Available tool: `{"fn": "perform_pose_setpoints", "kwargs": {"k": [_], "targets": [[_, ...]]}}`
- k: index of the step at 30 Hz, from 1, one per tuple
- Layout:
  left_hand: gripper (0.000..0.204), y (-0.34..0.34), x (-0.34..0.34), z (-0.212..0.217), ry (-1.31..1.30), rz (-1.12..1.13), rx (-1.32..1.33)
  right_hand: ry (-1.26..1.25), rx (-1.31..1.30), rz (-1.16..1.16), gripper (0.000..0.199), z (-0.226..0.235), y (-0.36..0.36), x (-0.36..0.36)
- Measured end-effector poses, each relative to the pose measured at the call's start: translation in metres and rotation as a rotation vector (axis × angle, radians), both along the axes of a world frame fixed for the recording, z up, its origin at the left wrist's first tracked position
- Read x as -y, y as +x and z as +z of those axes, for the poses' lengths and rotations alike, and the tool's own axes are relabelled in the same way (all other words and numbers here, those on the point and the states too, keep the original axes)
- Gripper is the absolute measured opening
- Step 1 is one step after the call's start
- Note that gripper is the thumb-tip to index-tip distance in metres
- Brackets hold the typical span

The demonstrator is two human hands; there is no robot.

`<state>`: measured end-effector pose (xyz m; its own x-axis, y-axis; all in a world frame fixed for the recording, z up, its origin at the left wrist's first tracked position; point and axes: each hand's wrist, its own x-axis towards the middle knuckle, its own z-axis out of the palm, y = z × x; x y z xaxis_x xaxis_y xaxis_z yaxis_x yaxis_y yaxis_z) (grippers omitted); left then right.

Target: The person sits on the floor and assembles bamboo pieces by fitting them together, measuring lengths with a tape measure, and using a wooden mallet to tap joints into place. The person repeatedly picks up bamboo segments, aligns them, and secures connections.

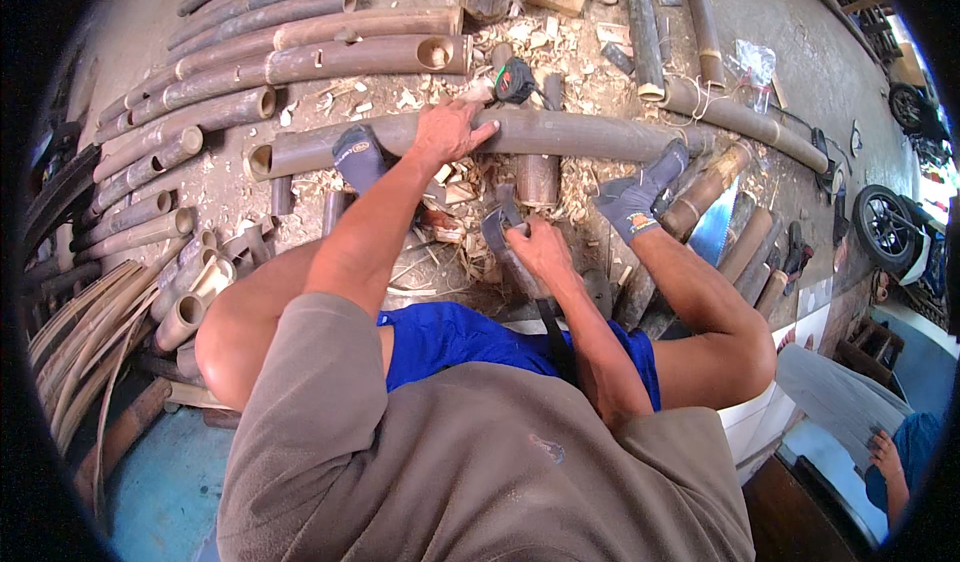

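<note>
A long brown bamboo pole lies crosswise in front of me, with a hole near its left end. My left hand rests on top of it, fingers spread and thumb out to the right. Both my feet, in dark grey socks, are against the pole, one on each side of my hands. Between my knees, my right hand is closed on a dark, curved object whose kind I cannot make out. A black and green tape measure sits just beyond the pole.
Several bamboo poles lie at the left, above bent bamboo strips. Wood shavings cover the floor. A saw blade lies among bamboo pieces beyond my right foot. A motorbike wheel and another person's hand are at the right.
</note>
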<state>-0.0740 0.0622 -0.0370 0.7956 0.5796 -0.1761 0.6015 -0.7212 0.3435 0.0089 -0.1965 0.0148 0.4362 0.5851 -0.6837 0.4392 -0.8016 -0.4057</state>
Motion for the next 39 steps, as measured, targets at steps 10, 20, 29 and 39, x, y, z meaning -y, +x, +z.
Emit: {"fn": "perform_pose_setpoints", "kwargs": {"k": [10, 20, 29, 39], "targets": [[0.076, 0.010, -0.003, 0.023, -0.136, 0.106, -0.111, 0.408, 0.045, -0.244, 0.043, 0.007, 0.016, -0.072], [0.076, 0.011, -0.006, 0.015, -0.144, 0.122, -0.114, 0.421, 0.234, -0.107, 0.042, 0.014, 0.007, -0.091], [0.075, 0.008, 0.001, 0.016, -0.084, 0.143, -0.080, 0.303, 0.223, -0.113, 0.048, 0.017, -0.015, -0.042], [0.075, 0.013, -0.001, 0.021, -0.123, 0.151, -0.126, 0.482, 0.208, -0.124, 0.039, -0.016, -0.007, -0.061]]}}
